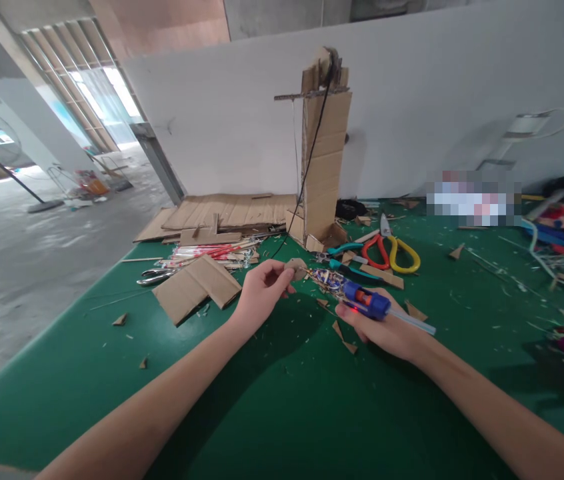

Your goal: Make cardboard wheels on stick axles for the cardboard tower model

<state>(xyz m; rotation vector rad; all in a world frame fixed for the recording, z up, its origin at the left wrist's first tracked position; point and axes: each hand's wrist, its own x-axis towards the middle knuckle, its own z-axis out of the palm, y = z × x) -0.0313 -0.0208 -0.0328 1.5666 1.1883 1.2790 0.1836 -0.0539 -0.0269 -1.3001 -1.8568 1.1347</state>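
Observation:
My left hand [262,291] pinches a small cardboard piece [296,267] above the green table [282,400]. My right hand [387,330] grips a blue glue gun [362,300] with a glue stick sticking out behind; its nozzle points left at the cardboard piece, close to it. Behind both hands stands a tall cardboard tower [323,153] with a black cord hanging down its front.
Folded cardboard [197,285] and a heap of red-and-white sticks [212,253] lie to the left, with flat cardboard sheets [232,212] behind. Pliers and yellow-handled snips [387,252] lie right of the tower. Cardboard scraps dot the table. Clutter fills the far right; the table's left edge drops to the floor.

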